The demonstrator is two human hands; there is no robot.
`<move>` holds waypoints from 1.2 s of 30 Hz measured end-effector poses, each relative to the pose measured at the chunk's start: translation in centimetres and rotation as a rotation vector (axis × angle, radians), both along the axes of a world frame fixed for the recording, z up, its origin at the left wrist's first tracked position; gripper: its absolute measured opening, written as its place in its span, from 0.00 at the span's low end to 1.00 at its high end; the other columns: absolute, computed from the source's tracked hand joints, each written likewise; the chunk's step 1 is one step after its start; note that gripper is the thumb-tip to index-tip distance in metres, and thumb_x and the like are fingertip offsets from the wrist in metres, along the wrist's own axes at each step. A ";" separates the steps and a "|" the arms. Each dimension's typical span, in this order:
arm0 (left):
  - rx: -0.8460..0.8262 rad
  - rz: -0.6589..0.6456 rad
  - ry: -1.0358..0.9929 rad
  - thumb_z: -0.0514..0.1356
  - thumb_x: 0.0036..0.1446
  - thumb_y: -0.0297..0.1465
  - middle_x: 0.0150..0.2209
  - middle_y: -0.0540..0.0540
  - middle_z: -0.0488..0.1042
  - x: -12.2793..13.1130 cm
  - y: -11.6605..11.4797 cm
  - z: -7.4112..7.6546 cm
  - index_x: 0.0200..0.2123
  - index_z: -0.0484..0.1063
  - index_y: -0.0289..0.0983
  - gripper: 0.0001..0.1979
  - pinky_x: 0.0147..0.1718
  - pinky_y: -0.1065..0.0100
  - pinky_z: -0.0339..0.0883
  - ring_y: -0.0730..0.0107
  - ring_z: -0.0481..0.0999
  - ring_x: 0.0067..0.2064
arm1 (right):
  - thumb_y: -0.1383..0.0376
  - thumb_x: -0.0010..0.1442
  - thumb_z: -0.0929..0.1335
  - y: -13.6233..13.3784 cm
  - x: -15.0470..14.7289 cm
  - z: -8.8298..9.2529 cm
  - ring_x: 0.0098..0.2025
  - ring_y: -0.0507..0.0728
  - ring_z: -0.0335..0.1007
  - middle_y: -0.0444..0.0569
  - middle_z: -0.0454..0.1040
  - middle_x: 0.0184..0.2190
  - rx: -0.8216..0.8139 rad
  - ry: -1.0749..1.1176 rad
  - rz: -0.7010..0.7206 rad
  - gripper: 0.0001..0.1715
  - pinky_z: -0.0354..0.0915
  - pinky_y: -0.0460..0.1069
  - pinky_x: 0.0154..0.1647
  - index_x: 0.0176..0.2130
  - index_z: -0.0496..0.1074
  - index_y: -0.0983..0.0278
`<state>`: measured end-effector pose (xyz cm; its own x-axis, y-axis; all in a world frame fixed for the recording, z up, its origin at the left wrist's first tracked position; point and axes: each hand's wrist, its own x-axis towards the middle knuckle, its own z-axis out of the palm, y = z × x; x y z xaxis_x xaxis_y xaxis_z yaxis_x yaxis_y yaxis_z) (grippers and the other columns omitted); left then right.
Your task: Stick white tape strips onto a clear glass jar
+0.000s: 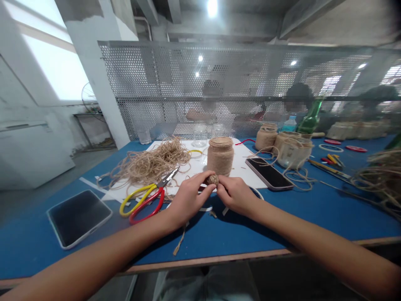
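Between my left hand and my right hand is a small round coil of jute twine. My left thumb and fingers curl around it from the left. The fingers of my right hand are pinched together at its right edge, partly hidden. Just behind my hands stands a jar wrapped in twine, upright on a white sheet. Left of my hands lie scissors with one yellow and one red handle, blades partly open. A short twine end hangs below my left hand.
A heap of loose twine covers the left of the sheet. A tablet-like device lies front left, a phone to the right. More wrapped jars and a green bottle stand behind it. A perforated metal screen closes the back.
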<state>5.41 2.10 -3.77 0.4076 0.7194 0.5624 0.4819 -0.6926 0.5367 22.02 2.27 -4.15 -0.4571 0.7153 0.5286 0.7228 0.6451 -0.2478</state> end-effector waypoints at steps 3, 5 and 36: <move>-0.004 -0.003 -0.008 0.53 0.56 0.33 0.46 0.45 0.72 0.0 0.0 -0.1 0.48 0.65 0.38 0.15 0.40 0.67 0.70 0.68 0.74 0.41 | 0.68 0.57 0.56 0.0 0.0 0.1 0.25 0.52 0.63 0.47 0.69 0.23 -0.003 0.000 0.001 0.11 0.53 0.45 0.27 0.28 0.64 0.65; -0.005 -0.002 -0.008 0.53 0.57 0.33 0.45 0.45 0.72 0.0 0.0 -0.1 0.48 0.65 0.38 0.15 0.40 0.67 0.70 0.68 0.74 0.41 | 0.68 0.57 0.57 0.0 0.1 0.1 0.25 0.52 0.63 0.47 0.69 0.23 -0.008 -0.004 -0.004 0.10 0.54 0.45 0.27 0.29 0.65 0.65; 0.029 0.008 0.046 0.53 0.57 0.33 0.46 0.45 0.72 0.0 0.0 -0.2 0.48 0.64 0.38 0.15 0.42 0.68 0.68 0.68 0.74 0.41 | 0.67 0.57 0.57 0.0 0.1 0.1 0.28 0.54 0.67 0.50 0.72 0.27 -0.049 -0.035 -0.032 0.12 0.55 0.46 0.28 0.32 0.67 0.67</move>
